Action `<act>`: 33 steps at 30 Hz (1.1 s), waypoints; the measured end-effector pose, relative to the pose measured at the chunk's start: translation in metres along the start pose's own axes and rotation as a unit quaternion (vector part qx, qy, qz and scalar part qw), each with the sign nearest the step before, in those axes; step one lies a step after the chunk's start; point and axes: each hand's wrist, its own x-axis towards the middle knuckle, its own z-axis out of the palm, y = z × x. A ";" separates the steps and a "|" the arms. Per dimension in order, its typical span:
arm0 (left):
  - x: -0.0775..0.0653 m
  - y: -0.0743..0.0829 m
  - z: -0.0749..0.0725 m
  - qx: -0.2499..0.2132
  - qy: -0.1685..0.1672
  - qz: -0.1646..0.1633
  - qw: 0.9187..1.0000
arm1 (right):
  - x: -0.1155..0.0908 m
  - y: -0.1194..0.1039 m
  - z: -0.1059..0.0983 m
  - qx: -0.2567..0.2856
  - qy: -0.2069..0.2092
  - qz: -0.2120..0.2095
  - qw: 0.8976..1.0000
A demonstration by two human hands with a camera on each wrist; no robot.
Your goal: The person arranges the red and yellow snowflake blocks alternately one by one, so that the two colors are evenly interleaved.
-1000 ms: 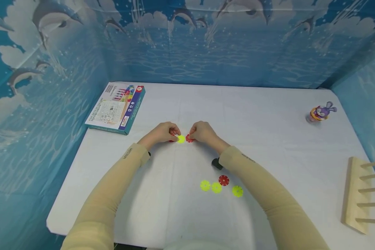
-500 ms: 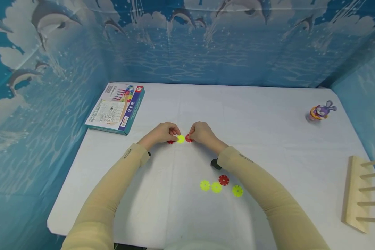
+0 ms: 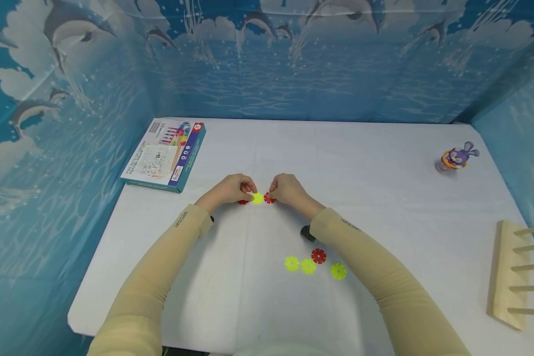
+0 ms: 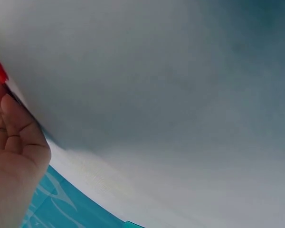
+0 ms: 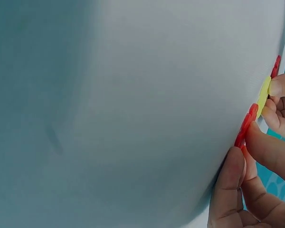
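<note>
My left hand [image 3: 231, 188] pinches a yellow notched disc [image 3: 257, 199] near the middle of the white table. Across from it, my right hand [image 3: 290, 189] holds a red notched disc [image 3: 268, 199] between thumb and fingers. Another red disc [image 3: 242, 201] shows at the yellow one's left, partly covered by the left hand. In the right wrist view the red disc [image 5: 246, 126], the yellow disc [image 5: 263, 97] and the far red disc [image 5: 276, 66] stand in a row, edge to edge. Whether their notches interlock I cannot tell.
Nearer the body lie several loose discs, among them a red one [image 3: 318, 256] and a yellow one [image 3: 338, 271], beside the right forearm. A flat box [image 3: 164, 154] is at back left. A rabbit figure [image 3: 457, 157] and a wooden peg rack [image 3: 509, 277] stand at right.
Both hands stay almost still around the discs. The right wrist and sleeve have shifted very slightly left.
</note>
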 end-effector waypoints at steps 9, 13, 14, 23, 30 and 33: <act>0.001 0.003 0.000 0.009 -0.006 -0.001 1.000 | -0.002 0.000 0.001 0.006 -0.002 0.000 1.000; 0.003 0.007 0.003 0.013 -0.009 0.013 1.000 | -0.003 0.001 0.002 0.009 -0.001 -0.002 1.000; 0.004 0.008 0.004 0.013 -0.011 0.018 1.000 | -0.003 0.002 0.003 0.010 -0.001 -0.003 1.000; 0.013 0.016 0.010 0.026 -0.017 0.045 0.999 | -0.002 0.006 0.001 0.027 0.002 -0.011 1.000; 0.017 0.015 0.011 0.037 -0.006 0.041 0.998 | -0.001 0.006 -0.002 0.019 0.000 -0.020 1.000; 0.016 0.017 0.011 0.032 -0.005 0.033 0.999 | -0.002 0.006 -0.002 0.018 0.000 -0.020 1.000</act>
